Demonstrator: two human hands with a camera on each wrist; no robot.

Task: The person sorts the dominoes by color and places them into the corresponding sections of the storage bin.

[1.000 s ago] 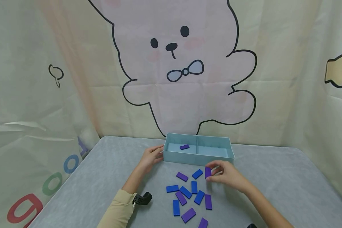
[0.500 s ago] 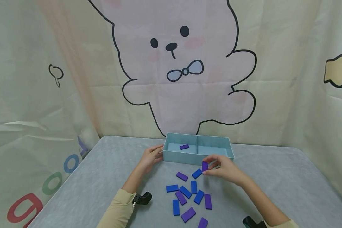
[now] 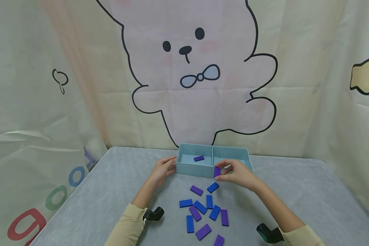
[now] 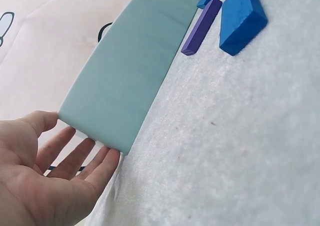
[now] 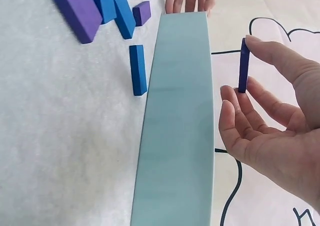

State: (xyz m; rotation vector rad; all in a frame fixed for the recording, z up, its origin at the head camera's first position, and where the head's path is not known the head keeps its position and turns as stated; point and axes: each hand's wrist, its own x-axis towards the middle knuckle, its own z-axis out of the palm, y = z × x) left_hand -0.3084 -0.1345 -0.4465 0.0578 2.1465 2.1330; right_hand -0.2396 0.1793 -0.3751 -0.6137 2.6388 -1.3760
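The gray table (image 3: 295, 191) extends left and right of the pale blue box (image 3: 195, 169), whose thin rim encloses two compartments parted by a divider (image 3: 213, 156). My left hand (image 3: 163, 170) rests, fingers relaxed, against the box's left end; my right hand (image 3: 238, 173) pinches a purple block (image 3: 217, 172). Blue blocks (image 3: 215, 212) lie scattered in front among other purple ones. The pinched block, flat, slim and oblong, is near the front rim, thumb and fingers at opposite ends.
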